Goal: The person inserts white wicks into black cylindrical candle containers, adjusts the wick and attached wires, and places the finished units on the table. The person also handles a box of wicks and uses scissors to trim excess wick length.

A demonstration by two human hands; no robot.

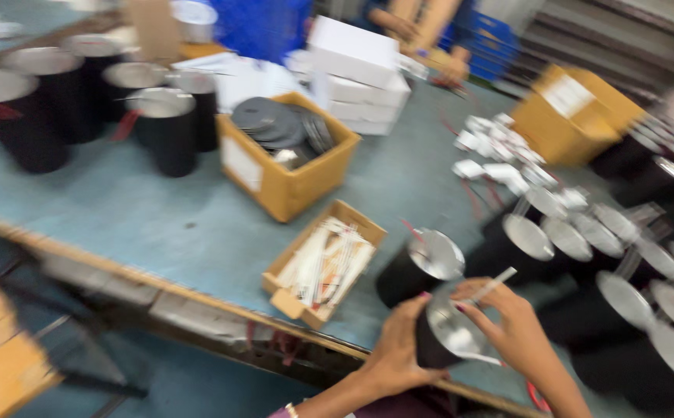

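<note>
At the table's near edge the left hand [399, 352] wrapped a black can [441, 340], the right hand [511, 329] pinched a white stick [492, 285] over its open top; many cans [623, 271] stood right, a stick box [325, 263] remained.

Near edge of the surface [159, 209]: a can [449, 337] sits between the left hand [399, 352] and right hand [511, 325]. Left of it lies a small carton of sticks [325, 263]; farther back-left, a box of discs [287, 151].
</note>
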